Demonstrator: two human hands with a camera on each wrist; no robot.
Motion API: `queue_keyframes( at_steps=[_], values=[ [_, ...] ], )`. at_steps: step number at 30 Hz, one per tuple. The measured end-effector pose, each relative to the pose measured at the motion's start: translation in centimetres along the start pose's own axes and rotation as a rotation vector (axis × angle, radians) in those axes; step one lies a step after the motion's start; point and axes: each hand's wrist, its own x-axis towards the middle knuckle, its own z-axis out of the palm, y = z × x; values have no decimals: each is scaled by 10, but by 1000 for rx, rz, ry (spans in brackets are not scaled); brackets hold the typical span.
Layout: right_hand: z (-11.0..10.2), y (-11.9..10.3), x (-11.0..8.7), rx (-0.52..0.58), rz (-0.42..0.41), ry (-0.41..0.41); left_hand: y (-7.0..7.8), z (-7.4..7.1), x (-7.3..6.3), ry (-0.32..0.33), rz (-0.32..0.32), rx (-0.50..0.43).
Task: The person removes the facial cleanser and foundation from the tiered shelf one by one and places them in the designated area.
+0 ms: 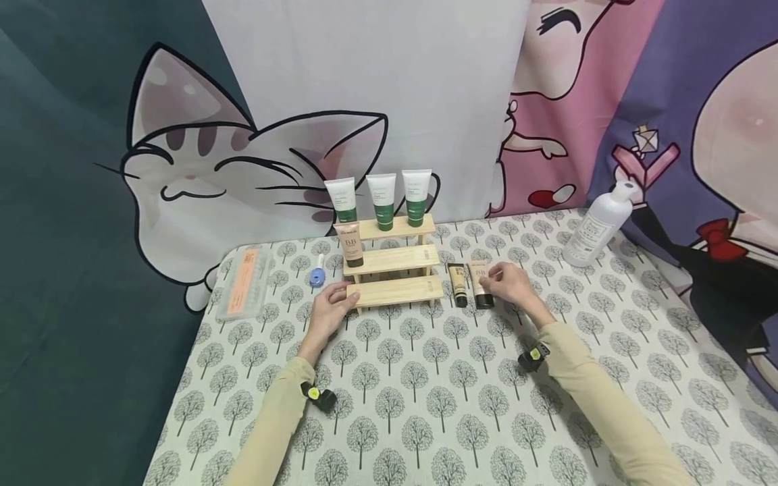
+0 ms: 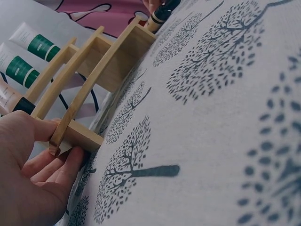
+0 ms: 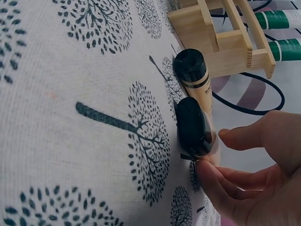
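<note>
My left hand (image 1: pixel 331 309) grips the left end of the lowest step of a three-step wooden stand (image 1: pixel 395 291), the thumb over the board and fingers below it in the left wrist view. With thumb and fingers at its sides, my right hand (image 1: pixel 512 283) pinches a pink BB cream tube (image 1: pixel 480 275) that lies on the cloth, black cap toward me. Beside it lies a slimmer gold tube (image 1: pixel 458 280) with a black cap (image 3: pixel 190 66). Another BB cream tube (image 1: pixel 349 241) stands on the middle step. Several white-and-green tubes (image 1: pixel 381 196) stand along the top step.
Left of the stand lie a small blue-and-white object (image 1: pixel 317 275) and a clear plastic case (image 1: pixel 246 283) with an orange strip. A white pump bottle (image 1: pixel 598 226) stands at the back right. A tree-print cloth (image 1: pixel 419 405) covers the table, with a cartoon curtain (image 1: pixel 425 81) behind.
</note>
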Motion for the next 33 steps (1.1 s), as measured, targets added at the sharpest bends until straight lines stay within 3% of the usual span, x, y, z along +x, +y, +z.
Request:
queue_keyframes(
  at_steps=[5, 11, 22, 33],
  values=[
    [-4, -3, -2, 25, -2, -5, 0, -1, -1, -3, -3, 8],
    [-9, -18, -5, 42, -41, 51, 0, -1, -2, -2, 0, 3],
    [-11, -74, -13, 166, -125, 49, 0, 0, 0, -3, 11, -5],
    [10, -130, -17, 192, -302, 40, -1, -1, -1, -3, 1, -7]
  ],
)
